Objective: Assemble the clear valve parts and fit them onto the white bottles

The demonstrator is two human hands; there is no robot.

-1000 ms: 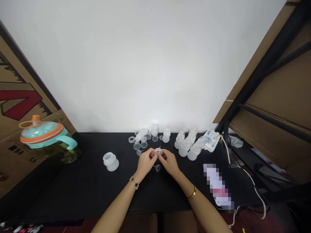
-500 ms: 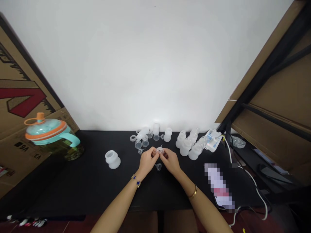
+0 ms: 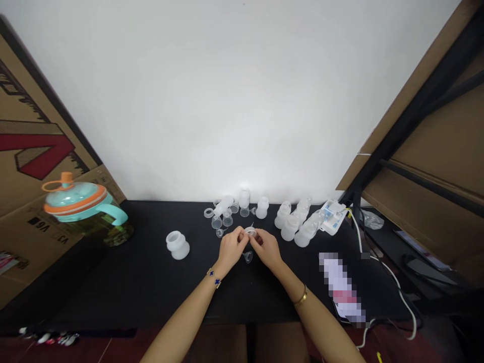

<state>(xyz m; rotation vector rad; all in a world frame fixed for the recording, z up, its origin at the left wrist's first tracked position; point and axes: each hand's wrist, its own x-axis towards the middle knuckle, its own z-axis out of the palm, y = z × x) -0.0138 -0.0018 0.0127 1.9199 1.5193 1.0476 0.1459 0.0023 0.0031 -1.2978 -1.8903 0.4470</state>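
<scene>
Between my left hand (image 3: 230, 250) and my right hand (image 3: 267, 249) is a white bottle collar ring (image 3: 250, 230), pinched by the fingertips of both. A thin clear tip, apparently of a teat, pokes up from the ring. Just below the fingers a clear bottle teat (image 3: 248, 257) lies on the black table. Off to the left stands a white, open-necked baby bottle (image 3: 178, 246). Beyond my hands are clear caps (image 3: 227, 219), a loose ring (image 3: 208, 213), another teat (image 3: 220, 232) and a small white bottle (image 3: 261, 207).
Several bottles with tops (image 3: 290, 228) stand grouped at the right, beside a white-and-blue tray (image 3: 333, 218). A blurred-out phone (image 3: 342, 287) lies nearer, with a white cable (image 3: 395, 282) past it. A large teal-lidded jug (image 3: 81, 206) stands at the left by cardboard.
The view has shifted slightly, moving everything a little. Both hands stay together on the ring, which appears turned slightly between the fingertips.
</scene>
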